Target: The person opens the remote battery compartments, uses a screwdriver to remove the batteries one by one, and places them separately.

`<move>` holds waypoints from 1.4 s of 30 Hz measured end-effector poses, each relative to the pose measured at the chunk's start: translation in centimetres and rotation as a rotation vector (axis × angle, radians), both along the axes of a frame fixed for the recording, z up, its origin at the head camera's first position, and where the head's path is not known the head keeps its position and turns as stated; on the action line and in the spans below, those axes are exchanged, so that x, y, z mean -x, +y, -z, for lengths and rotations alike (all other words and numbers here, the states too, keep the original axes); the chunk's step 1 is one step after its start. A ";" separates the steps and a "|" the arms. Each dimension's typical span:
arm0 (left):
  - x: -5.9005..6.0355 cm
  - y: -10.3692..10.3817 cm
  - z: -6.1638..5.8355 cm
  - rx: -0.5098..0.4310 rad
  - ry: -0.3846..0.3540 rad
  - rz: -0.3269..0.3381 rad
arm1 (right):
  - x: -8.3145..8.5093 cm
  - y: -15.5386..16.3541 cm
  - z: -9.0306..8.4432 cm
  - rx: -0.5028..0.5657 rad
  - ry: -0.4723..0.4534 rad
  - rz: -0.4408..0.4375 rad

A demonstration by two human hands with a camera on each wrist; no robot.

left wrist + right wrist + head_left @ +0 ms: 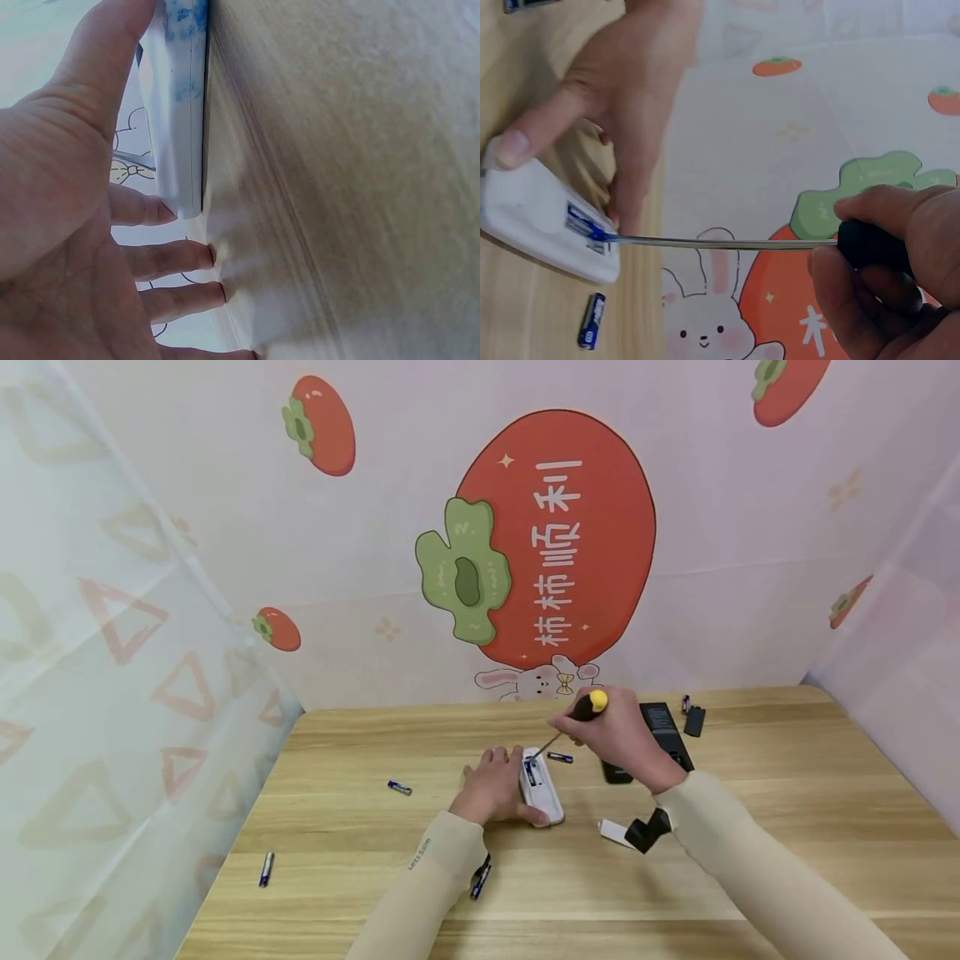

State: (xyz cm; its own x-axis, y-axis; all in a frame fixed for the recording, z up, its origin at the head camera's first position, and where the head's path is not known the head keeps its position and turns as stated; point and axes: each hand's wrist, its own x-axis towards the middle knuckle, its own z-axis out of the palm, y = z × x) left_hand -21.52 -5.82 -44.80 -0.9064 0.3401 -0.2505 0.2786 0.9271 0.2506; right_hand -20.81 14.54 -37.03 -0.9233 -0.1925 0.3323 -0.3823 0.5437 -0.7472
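A white remote control point(547, 802) lies back side up on the table, its battery compartment uncovered and a blue battery point(581, 220) inside. My left hand point(491, 789) holds the remote, thumb near one end and index finger at the other; the remaining fingertips touch the table. In my right hand point(618, 735) is a screwdriver point(727, 244) with a black and yellow handle, gripped between thumb and fingers. Its metal tip reaches the battery's end in the compartment. Beside the remote lies a loose blue battery point(592, 321).
More batteries lie left, one point(400, 787) near the left hand, one point(266, 869) farther out, another point(481, 882) by the left forearm. At right are a black device point(663, 724), a small black cover point(695, 722) and a white piece point(615, 832). A printed cloth wall point(375, 668) stands behind.
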 end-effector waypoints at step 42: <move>-0.2 0.0 0.0 0.008 0.018 0.002 | 4.1 -0.2 -1.6 -0.075 0.016 -0.189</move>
State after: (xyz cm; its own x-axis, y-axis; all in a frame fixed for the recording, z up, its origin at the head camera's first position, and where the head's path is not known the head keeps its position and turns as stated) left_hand -21.35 -5.78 -44.75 -0.9102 0.3397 -0.2371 0.2843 0.9285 0.2386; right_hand -24.86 14.38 -35.47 -0.8634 -0.3864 0.3244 -0.4938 0.5154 -0.7004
